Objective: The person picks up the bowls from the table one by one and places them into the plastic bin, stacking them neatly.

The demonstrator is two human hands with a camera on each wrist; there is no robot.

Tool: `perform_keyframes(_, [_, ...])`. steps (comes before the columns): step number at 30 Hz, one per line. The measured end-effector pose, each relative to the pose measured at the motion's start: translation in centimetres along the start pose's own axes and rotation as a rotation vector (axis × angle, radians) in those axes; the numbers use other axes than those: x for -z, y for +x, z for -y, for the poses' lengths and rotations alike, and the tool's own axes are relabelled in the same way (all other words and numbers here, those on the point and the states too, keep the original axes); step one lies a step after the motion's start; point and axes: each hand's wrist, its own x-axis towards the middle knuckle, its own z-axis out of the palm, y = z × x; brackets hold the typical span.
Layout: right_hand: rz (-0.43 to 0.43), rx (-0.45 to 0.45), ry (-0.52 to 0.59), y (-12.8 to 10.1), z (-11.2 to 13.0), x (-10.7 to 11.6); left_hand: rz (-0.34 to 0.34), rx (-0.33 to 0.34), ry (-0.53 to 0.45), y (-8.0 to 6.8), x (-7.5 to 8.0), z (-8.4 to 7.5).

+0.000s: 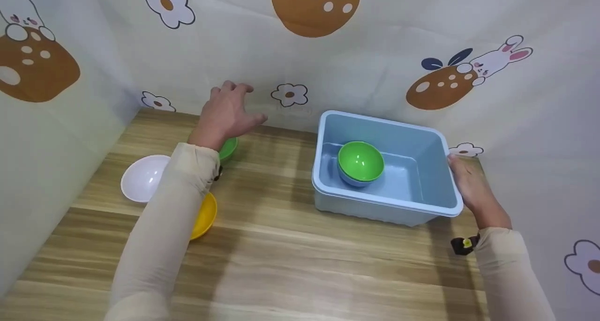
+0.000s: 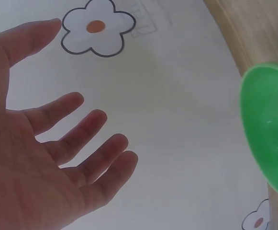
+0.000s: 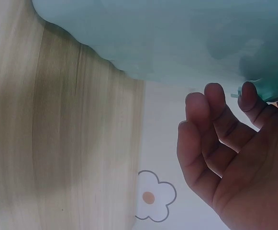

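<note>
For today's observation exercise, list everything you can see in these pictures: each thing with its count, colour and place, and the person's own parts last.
Tub: one, light blue, on the table's right side.
Bowls in the tub: two nested, green inside blue, at the tub's left end.
Green bowl: one, on the table, partly hidden under the left hand.
White bowl: one, on the table's left side.
Yellow bowl: one, near the white bowl, partly under the left sleeve.
Table: one, wood-grain.
Backdrop: pale cloth with flowers, rabbits, brown shapes.
Left hand: fingers spread, above the green bowl.
Right hand: touches the tub's right rim.

head view overhead; wrist views close-up
</note>
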Motion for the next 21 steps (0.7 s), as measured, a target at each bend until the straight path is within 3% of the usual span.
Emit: perform_keyframes(21, [0.057, -0.027, 0.046, 0.2, 0.0, 0.1, 0.069, 0.121, -0.015, -1.0, -1.7, 5.2])
